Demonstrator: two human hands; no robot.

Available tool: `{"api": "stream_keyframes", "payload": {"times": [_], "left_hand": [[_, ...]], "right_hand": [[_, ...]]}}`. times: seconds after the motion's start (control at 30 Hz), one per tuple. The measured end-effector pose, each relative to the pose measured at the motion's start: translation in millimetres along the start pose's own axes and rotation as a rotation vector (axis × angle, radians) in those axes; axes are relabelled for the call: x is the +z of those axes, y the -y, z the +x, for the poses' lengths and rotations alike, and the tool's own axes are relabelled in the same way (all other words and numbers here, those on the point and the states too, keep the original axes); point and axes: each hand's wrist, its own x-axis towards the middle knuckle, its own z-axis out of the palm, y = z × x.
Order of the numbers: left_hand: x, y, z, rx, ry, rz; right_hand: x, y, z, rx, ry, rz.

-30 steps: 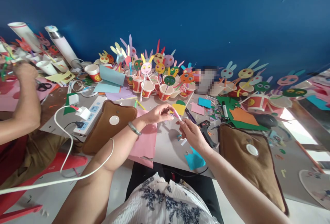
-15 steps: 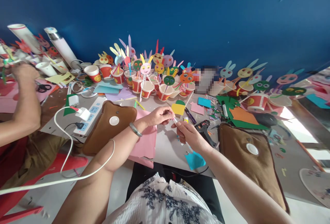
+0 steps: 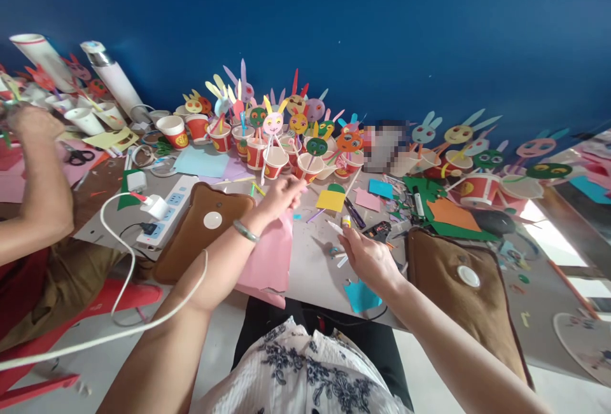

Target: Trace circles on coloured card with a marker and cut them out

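A blue wall (image 3: 305, 20) stands on the far side, behind a grey table (image 3: 310, 258). On the left, a co-worker's arm (image 3: 45, 172) reaches over the table. A brown cushion (image 3: 453, 312) lies right of the person's hands, another brown cushion (image 3: 200, 248) to the left, partly over a power strip (image 3: 174, 204). Pink paper (image 3: 267, 261) hangs past the table's near edge beside the left cushion. Paper cups (image 3: 274, 165) crowd the far side, with rabbit faces (image 3: 273, 123) rising from them.

The right hand (image 3: 370, 258) is clamped on a white pen (image 3: 335, 227), its tip pointing far and left, above the table's middle. The left hand (image 3: 281, 199), fingertips together, pinches a small pink bit (image 3: 304, 189) near the cups, well apart from the pen. A glue gun (image 3: 380, 231) lies beyond the right hand. Torn blue paper (image 3: 363, 296) lies nearer, yellow paper (image 3: 330, 201) between the hands, farther back.
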Motion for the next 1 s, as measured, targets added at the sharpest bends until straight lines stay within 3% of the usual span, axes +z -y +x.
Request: {"api": "stream_keyframes", "payload": {"times": [0.13,0.37,0.6,1.0], "left_hand": [[-6.5,3,4,-0.006,0.051,0.043],[2.5,5,-4,0.035,0.179,0.287],[-1.0,3,-7,0.112,0.298,0.492],[1.4,1,-11,0.21,0.383,0.707]], "right_hand": [[-10,-8,-11,0.02,-0.009,0.116],[-36,3,7,0.043,0.028,0.203],[-33,8,21,-0.062,-0.028,0.247],[-26,0,32,-0.108,0.019,0.12]]}}
